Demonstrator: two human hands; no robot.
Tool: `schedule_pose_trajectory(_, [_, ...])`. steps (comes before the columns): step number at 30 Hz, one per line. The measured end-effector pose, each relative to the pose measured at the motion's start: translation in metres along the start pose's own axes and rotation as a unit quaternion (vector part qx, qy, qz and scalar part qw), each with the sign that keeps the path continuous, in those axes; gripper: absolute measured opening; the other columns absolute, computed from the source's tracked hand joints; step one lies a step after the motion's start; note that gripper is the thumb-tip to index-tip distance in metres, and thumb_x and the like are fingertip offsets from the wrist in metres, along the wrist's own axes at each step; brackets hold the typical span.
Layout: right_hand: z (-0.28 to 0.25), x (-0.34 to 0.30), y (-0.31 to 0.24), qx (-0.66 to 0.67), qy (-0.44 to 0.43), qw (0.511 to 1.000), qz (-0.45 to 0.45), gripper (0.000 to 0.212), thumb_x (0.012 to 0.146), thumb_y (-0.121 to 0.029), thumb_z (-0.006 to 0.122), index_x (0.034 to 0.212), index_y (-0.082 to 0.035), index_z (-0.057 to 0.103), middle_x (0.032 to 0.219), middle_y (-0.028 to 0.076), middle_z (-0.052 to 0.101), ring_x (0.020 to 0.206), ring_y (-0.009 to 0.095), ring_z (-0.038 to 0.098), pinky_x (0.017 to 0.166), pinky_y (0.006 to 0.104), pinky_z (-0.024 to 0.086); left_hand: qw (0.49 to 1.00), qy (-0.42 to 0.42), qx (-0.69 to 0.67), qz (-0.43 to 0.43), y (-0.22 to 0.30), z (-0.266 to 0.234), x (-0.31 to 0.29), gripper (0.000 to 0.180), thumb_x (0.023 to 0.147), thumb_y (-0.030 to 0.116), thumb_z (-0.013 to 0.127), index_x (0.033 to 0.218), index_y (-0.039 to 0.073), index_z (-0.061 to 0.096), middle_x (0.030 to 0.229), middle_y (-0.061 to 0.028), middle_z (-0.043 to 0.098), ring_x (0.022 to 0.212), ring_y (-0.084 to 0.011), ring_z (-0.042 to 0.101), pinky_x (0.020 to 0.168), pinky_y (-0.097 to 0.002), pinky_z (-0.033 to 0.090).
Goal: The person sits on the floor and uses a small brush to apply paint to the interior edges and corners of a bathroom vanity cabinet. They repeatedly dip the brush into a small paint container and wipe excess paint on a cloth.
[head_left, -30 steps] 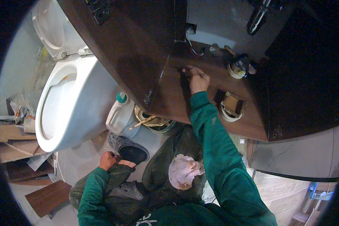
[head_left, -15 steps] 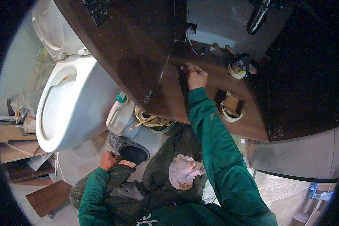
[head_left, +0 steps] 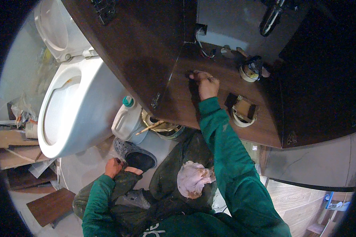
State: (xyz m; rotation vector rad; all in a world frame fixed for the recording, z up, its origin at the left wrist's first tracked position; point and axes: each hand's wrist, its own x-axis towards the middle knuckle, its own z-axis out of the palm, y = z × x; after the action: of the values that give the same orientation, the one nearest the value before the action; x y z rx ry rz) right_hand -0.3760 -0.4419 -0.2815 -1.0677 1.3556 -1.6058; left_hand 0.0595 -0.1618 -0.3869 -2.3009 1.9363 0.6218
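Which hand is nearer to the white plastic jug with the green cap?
Left. The left hand rests low by the dark shoe, just below the jug. The right hand is up on the brown shelf, farther off to the right.

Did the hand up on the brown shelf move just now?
No. The right hand sits at the same spot on the brown shelf, beside the shelf's seam.
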Motion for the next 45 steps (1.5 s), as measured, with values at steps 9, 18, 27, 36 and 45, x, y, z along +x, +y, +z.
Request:
schedule_pose_trajectory(9, [0.005, 0.003, 0.003, 0.011, 0.017, 0.998, -0.051, 0.021, 0.080, -0.008, 0.057, 0.087, 0.006, 0.071, 0.085, 0.011, 0.072, 0.080, 0.018, 0.066, 0.073, 0.0282, 0.049, 0.998, -0.016, -0.049, -0.045, -0.003, 0.004, 0.002, 0.030, 0.076, 0.030, 0.071, 0.086, 0.001, 0.071, 0.082, -0.0252, 0.066, 0.083, -0.0439, 0.063, 0.073, -0.0486, 0.050])
schedule_pose_trajectory(18, [0.002, -0.003, 0.004, 0.011, -0.007, 1.000, -0.011, 0.019, 0.081, -0.018, 0.062, 0.083, -0.004, 0.075, 0.080, 0.008, 0.073, 0.079, 0.019, 0.068, 0.077, 0.0297, 0.051, 0.998, -0.021, -0.045, -0.045, 0.000, 0.004, 0.003, 0.029, 0.076, 0.027, 0.070, 0.084, 0.000, 0.071, 0.081, -0.0260, 0.066, 0.080, -0.0430, 0.065, 0.073, -0.0480, 0.051])
schedule_pose_trajectory(27, [-0.003, -0.019, 0.001, 0.003, -0.023, 1.000, 0.002, 0.021, 0.084, -0.016, 0.059, 0.090, -0.002, 0.074, 0.083, 0.008, 0.074, 0.081, 0.018, 0.068, 0.078, 0.0290, 0.051, 0.997, -0.010, -0.064, -0.037, -0.002, 0.003, 0.002, 0.029, 0.075, 0.028, 0.069, 0.084, 0.000, 0.071, 0.081, -0.0271, 0.065, 0.080, -0.0435, 0.064, 0.073, -0.0476, 0.051])
schedule_pose_trajectory(36, [-0.007, -0.031, -0.004, 0.037, -0.050, 0.998, 0.003, 0.022, 0.086, -0.020, 0.059, 0.088, -0.006, 0.075, 0.084, 0.007, 0.074, 0.081, 0.020, 0.069, 0.078, 0.0316, 0.051, 0.999, -0.015, -0.049, -0.008, -0.009, 0.005, 0.003, 0.031, 0.075, 0.029, 0.069, 0.085, 0.000, 0.071, 0.082, -0.0266, 0.066, 0.081, -0.0435, 0.064, 0.075, -0.0479, 0.051])
schedule_pose_trajectory(45, [-0.008, -0.015, -0.007, 0.002, 0.016, 1.000, -0.017, 0.023, 0.085, -0.013, 0.057, 0.088, 0.003, 0.072, 0.084, 0.008, 0.073, 0.077, 0.017, 0.065, 0.071, 0.0282, 0.049, 0.997, -0.013, -0.049, -0.051, -0.003, 0.005, 0.003, 0.033, 0.075, 0.030, 0.068, 0.085, -0.001, 0.071, 0.082, -0.0268, 0.066, 0.082, -0.0432, 0.065, 0.075, -0.0481, 0.051])
